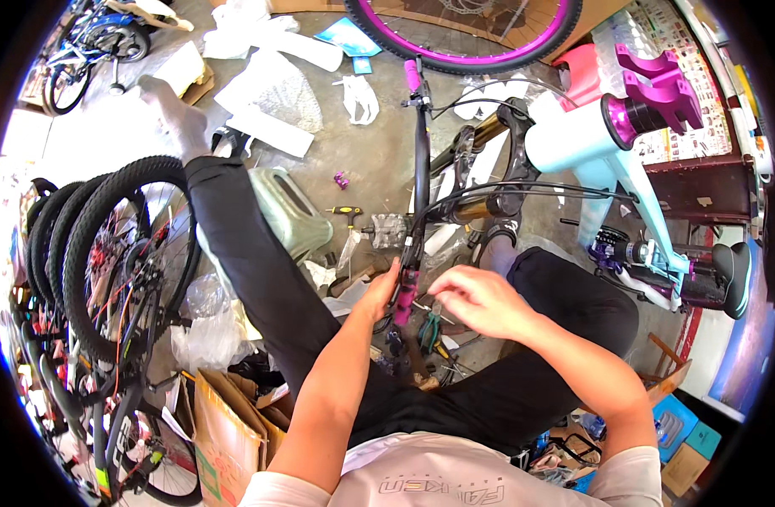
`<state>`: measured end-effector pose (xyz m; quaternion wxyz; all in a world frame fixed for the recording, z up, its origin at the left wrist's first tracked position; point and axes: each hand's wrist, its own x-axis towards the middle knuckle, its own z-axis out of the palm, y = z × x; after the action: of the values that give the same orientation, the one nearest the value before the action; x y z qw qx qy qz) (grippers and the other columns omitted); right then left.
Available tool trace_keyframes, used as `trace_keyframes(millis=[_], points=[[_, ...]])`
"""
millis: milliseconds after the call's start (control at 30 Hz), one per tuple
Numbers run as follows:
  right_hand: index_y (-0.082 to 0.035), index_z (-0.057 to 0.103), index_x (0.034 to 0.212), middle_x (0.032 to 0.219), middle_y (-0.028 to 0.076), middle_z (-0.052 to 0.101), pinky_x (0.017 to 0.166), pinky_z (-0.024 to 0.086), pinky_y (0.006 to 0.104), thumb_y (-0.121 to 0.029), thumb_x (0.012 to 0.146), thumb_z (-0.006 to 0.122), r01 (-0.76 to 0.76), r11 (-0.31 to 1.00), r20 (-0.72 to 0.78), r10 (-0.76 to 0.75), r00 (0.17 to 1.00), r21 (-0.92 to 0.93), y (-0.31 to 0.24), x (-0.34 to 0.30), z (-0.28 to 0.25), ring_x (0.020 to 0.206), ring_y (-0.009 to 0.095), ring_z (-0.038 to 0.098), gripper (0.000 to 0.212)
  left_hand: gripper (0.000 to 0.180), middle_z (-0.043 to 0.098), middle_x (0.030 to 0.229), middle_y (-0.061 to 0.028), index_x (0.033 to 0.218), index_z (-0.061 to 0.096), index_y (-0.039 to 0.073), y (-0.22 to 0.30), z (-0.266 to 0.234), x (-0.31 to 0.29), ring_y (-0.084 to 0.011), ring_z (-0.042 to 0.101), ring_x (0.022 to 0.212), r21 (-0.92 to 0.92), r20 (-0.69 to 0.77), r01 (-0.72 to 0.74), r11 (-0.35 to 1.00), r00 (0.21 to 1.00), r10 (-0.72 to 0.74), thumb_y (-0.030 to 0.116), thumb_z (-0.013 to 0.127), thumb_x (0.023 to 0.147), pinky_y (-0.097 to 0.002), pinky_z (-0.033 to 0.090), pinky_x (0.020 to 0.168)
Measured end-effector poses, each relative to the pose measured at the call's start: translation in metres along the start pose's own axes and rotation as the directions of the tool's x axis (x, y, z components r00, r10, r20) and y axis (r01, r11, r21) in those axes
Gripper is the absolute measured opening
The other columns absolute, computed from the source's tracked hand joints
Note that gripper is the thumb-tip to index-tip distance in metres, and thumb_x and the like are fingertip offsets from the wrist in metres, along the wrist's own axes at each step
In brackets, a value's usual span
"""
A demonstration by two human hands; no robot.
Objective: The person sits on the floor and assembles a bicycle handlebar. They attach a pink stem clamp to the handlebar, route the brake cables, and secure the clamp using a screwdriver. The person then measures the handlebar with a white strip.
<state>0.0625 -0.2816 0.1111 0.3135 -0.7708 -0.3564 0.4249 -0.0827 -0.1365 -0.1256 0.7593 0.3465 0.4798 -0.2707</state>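
A black bicycle handlebar (422, 156) with purple grips runs from far to near in front of me. My left hand (380, 292) lies around its near end, beside the purple grip (407, 296); the fingers behind the bar are partly hidden. Just right of that grip is my right hand (487, 302), apart from the bar, its fingers loosely bent and nothing visible in them. Black cables (522, 188) curve from the bar toward the light-blue frame (573, 144). Below my hands, green-handled pliers (430, 330) lie among other tools on the floor.
A purple-rimmed wheel (472, 61) stands at the far side. Several bicycles with black tires (87, 253) crowd the left. A pale green stool (299, 215) is by my left leg, near a yellow-handled tool (348, 211). An open cardboard box (227, 431) sits near left.
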Motion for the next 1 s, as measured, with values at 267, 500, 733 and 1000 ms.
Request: trace_keyframes(millis=[267,500,733,1000], points=[[-0.005,0.066,0.111,0.098,0.011,0.067,0.079,0.055,0.0383,-0.016,0.098,0.063,0.179,0.984,-0.011,-0.180,0.984,-0.022,-0.010,0.018,0.026,0.090,0.029,0.070,0.018,0.084,0.058,0.145,-0.0124,0.146,0.056,0.009,-0.008,0.006,0.021,-0.0264,0.048,0.137,0.048,0.125,0.011,0.999,0.992,-0.017,0.076,0.048,0.096,-0.0569,0.030,0.115],[-0.007,0.067,0.108,0.097,0.011,0.067,0.082,0.054,0.0425,-0.015,0.094,0.067,0.495,0.847,-0.007,-0.506,0.863,-0.193,-0.072,-0.002,-0.010,0.091,0.032,0.067,0.016,0.067,0.064,0.082,-0.0025,0.104,0.063,0.013,-0.009,-0.018,-0.056,-0.0188,0.055,0.061,-0.256,0.373,0.097,0.962,0.928,0.005,0.077,0.043,0.097,-0.0342,0.047,0.059],[-0.007,0.071,0.102,0.107,0.009,0.068,0.086,0.053,0.0416,-0.001,0.079,0.072,0.323,0.559,-0.369,-0.788,0.492,-0.764,-0.114,-0.033,-0.112,0.098,0.032,0.065,0.024,0.041,0.051,0.070,0.0011,0.098,0.058,0.008,0.051,-0.048,-0.237,-0.0081,0.042,0.050,-0.151,0.302,0.007,0.988,0.952,0.039,0.048,0.062,0.103,-0.0276,0.037,0.046],[-0.002,0.056,0.138,0.127,0.013,0.064,0.109,0.044,0.0446,-0.018,0.090,0.074,0.470,0.809,-0.849,-0.488,0.204,-0.353,-0.047,-0.044,-0.208,0.125,0.031,0.058,0.054,0.016,0.056,0.068,-0.0020,0.096,0.059,0.005,0.067,-0.070,-0.386,-0.0124,0.054,0.052,0.349,-0.377,-0.286,0.893,0.829,0.413,0.018,0.069,0.096,-0.0291,0.042,0.047]])
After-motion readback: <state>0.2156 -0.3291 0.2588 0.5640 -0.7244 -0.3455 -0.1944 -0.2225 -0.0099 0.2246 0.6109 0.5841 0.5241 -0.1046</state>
